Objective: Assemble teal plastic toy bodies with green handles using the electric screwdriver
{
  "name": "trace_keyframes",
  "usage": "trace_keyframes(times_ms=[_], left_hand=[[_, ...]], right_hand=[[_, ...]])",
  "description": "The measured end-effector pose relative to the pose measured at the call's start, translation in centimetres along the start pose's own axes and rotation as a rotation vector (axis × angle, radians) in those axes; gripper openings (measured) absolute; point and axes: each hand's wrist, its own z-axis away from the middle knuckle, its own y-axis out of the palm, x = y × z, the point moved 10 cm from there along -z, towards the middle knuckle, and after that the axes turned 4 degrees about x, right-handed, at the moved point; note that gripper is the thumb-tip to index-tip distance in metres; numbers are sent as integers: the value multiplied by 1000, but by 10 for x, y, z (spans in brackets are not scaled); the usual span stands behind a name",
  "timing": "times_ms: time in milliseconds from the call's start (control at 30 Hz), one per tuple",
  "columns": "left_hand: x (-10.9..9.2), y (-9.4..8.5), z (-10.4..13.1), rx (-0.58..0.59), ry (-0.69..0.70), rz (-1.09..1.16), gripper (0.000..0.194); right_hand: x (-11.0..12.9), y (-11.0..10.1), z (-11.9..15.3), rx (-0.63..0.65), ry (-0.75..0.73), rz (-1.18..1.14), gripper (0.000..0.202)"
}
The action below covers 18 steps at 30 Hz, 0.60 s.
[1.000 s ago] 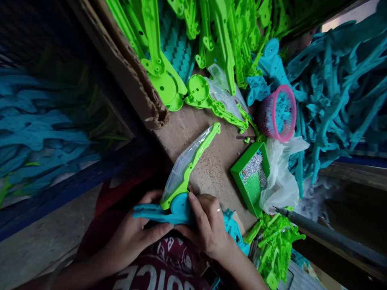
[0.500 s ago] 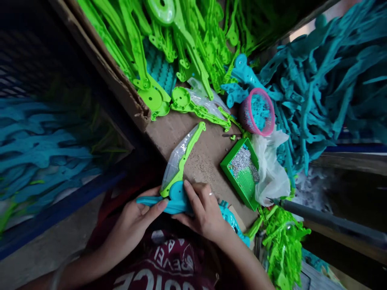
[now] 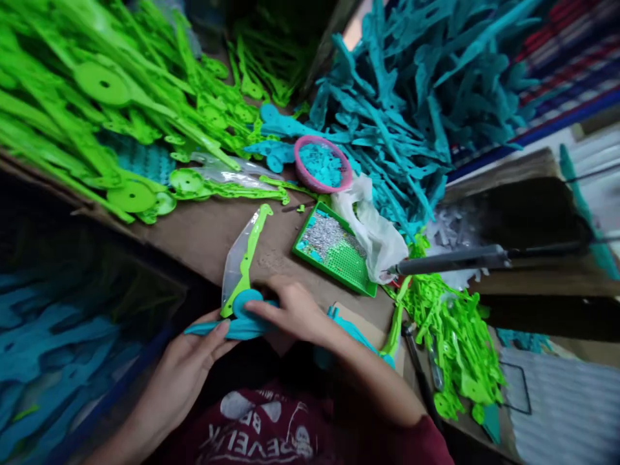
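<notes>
Right of the assembly [image 3: 243, 279], the tray [image 3: 346, 261] lies before the basket [image 3: 314, 185]

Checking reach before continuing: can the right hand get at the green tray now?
Probably yes: nothing seems to stand between the right hand and the green tray, though that hand is on the blue piece.

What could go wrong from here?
1. The green strip with its clear panel juts beyond the blue part in the left hand and right hand; a knock might twist it.
2. The shallow green tray of loose silvery bits sits near the right hand; a bump could scatter them.
3. The grey tool's tip is by the plastic bag at the tray's edge; it might snag.
</notes>
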Motion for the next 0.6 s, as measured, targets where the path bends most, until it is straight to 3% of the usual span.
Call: trace_keyframes(times_ms=[200, 367, 467, 533, 600], left_hand=[[5, -2, 9, -73, -11, -70, 35], [3, 6, 6, -58, -54, -89, 41], [5, -1, 4, -91, -47, -55, 45], [12, -12, 2, -128, -64, -13, 43], [22, -24, 0, -160, -91, -1, 39]], right_hand=[[3, 11, -7, 258, -51, -114, 45], [0, 20, -9, 250, -87, -120, 48], [-9, -10, 2, 49, -234, 28, 43], [-30, -51, 23, -188, -306, 218, 40], [-67, -92, 46, -374, -264, 451, 46]])
